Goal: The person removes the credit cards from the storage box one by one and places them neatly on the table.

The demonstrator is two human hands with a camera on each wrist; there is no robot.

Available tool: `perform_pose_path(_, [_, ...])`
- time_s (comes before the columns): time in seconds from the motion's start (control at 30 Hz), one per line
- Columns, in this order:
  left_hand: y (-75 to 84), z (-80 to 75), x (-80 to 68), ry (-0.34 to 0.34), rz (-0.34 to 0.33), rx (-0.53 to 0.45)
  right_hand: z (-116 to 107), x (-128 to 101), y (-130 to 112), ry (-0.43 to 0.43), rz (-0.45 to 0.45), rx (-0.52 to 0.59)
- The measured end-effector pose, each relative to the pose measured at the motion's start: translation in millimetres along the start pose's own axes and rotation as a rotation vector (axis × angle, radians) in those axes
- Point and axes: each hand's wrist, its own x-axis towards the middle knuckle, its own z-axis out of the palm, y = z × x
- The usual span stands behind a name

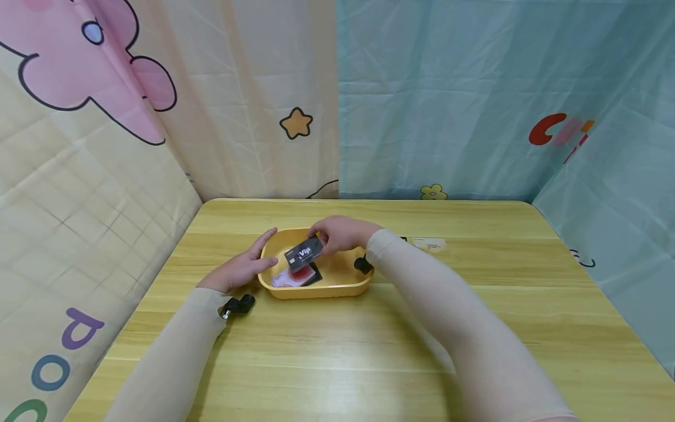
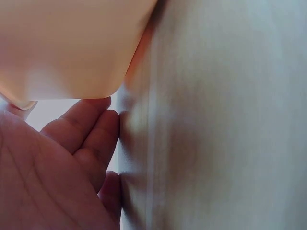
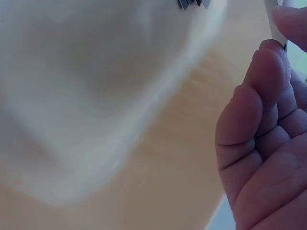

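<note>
At the left end of a yellow tray [image 1: 316, 291], the left hand [image 1: 239, 269] spreads its thumb and fingers apart; the thumb crosses the rim and fingers touch the outer wall. In the tray's left half lie 2 cards: a pink card with a red round print [image 1: 287, 278], and a dark card [image 1: 317, 274] partly under it, to the right. Above them, tilted, is a black "Vip" card [image 1: 303, 252], its right edge pinched between thumb and fingers of the right hand [image 1: 343, 233], at the tray's far side. Farther right, a pale card [image 1: 429, 244] lies on the wooden table [image 1: 316, 357].
</note>
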Motion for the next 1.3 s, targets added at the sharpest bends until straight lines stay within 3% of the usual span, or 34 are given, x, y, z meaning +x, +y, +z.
perform_pose_path(0.77, [2.2,-0.3,-1.7,-0.007,-0.003,-0.013,-34,-42,17,0.057,0.052,0.123])
perform_pose_path(1.3, [0.4,-0.6,-1.4,-0.002,-0.013,-0.003,-53,-101,60,0.167,0.099,0.108])
